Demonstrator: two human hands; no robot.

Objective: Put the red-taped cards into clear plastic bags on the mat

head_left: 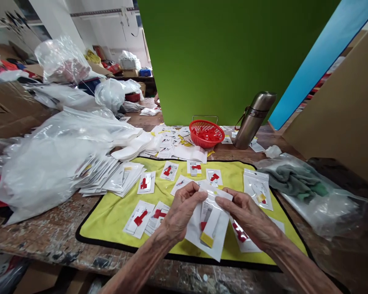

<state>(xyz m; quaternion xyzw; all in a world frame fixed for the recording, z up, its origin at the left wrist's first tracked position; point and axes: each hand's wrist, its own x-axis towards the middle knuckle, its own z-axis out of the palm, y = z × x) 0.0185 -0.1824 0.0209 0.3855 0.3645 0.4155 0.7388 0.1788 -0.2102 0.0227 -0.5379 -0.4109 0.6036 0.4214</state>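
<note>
Over the near part of the yellow cloth (107, 222), a clear-fronted packet (213, 226) is hanging at a tilt between two hands, showing a white strip with a yellow end and a bit of red inside. The left hand (182, 210) is pinching the packet's upper left edge, its thumb lying on the front and its fingers curling behind. The right hand (248, 214) is gripping the upper right edge in the same way, thumb and fingers closing on the plastic.

Around them, small cards (139, 219) bearing red pieces are lying on the cloth, two on its near left part and others across its far part. Another clear packet (257, 188) is resting on the cloth's right part, and one more (242, 238) is lying partly hidden beneath the right hand.

Left of the cloth, a fanned stack of white packets (122, 177) is leaning beside a big plastic sack (58, 143). Beyond the cloth's far edge, a red basket (206, 143) is sitting near scattered paper cards (167, 141), and a steel flask (253, 122) is standing farther right. Right of the cloth, a grey-green rag (297, 179) is lying on clear plastic.
</note>
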